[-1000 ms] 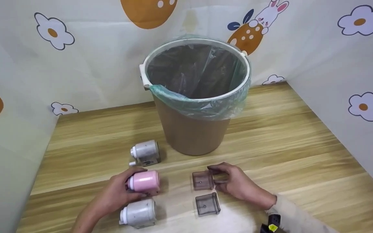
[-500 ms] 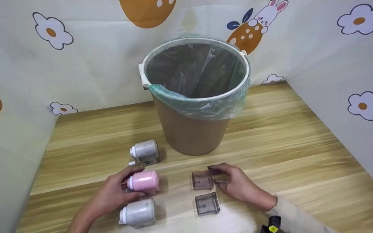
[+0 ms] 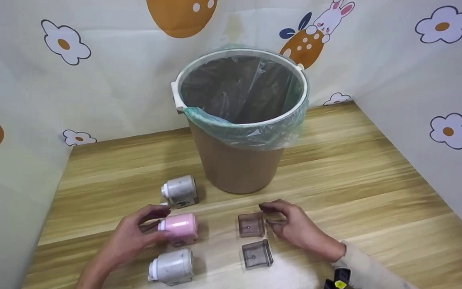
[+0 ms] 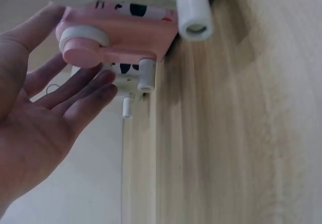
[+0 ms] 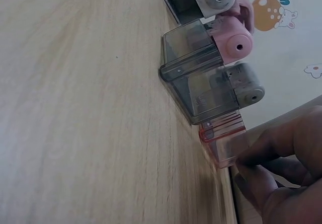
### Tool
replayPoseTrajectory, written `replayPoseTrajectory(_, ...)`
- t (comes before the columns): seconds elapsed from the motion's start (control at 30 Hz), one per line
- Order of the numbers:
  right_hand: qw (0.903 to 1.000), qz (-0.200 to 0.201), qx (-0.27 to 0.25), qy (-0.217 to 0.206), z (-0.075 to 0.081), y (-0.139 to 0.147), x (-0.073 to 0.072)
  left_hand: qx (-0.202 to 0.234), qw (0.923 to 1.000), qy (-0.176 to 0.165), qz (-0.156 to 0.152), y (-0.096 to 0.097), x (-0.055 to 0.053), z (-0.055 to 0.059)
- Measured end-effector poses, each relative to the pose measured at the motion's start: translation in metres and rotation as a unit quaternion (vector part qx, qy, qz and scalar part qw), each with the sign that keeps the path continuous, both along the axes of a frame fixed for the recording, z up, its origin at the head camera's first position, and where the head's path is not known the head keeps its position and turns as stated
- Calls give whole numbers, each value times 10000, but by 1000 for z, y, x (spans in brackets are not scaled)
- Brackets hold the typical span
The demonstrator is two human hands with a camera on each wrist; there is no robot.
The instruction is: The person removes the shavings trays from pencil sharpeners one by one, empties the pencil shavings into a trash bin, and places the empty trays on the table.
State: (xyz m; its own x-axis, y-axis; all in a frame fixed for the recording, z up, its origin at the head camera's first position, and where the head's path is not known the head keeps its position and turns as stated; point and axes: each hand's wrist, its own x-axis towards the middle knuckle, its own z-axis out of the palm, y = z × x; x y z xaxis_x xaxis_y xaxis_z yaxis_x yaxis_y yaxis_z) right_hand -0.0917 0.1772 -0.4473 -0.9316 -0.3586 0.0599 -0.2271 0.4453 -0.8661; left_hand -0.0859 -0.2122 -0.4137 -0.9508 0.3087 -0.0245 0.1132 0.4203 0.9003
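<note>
A pink pencil sharpener (image 3: 183, 224) stands between two grey ones, the far sharpener (image 3: 182, 188) and the near sharpener (image 3: 175, 263). My left hand (image 3: 128, 235) is at its left end, fingers loosely extended and thumb along its side; the left wrist view shows its pink crank end (image 4: 83, 50) near the fingertips. To the right lie a reddish clear drawer (image 3: 250, 225) and a grey clear drawer (image 3: 256, 255). Beside the reddish drawer's right end is my right hand (image 3: 297, 230), thumb and fingertips close to the edge, not visibly gripping it. In the right wrist view, this drawer (image 5: 226, 141) meets the fingertips.
A brown bin (image 3: 239, 168) with a white rim and a green-tinted bag liner (image 3: 263, 136) stands behind the sharpeners. Wood-patterned board (image 3: 359, 168) covers the surface. Printed fabric walls (image 3: 126, 76) rise at the back and both sides.
My left hand has loosened and drawn back left from the pink sharpener. The right hand's fingertips have shifted slightly away from the reddish drawer. The sharpeners and drawers stay in place.
</note>
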Motion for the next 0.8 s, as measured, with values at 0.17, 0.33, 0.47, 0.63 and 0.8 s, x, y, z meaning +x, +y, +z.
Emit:
replayPoseTrajectory(0.17,9998,-196,-30,8,4,-1,1,-169,9956,114,919,3,-5,2)
replayPoseTrajectory(0.33,9975,-218,-634,-213,9,-1,2,-314,9884,399,1433,8,-12,3)
replayPoseTrajectory(0.47,9948,-183,-968,-247,13,-2,3,-434,9869,625,1420,11,-19,4)
replayPoseTrajectory(0.63,9946,-131,-1032,49,17,-5,4,-729,9879,646,1211,12,-28,7)
replayPoseTrajectory(0.8,9954,-206,-732,590,18,-8,4,-871,9898,584,961,14,-35,9)
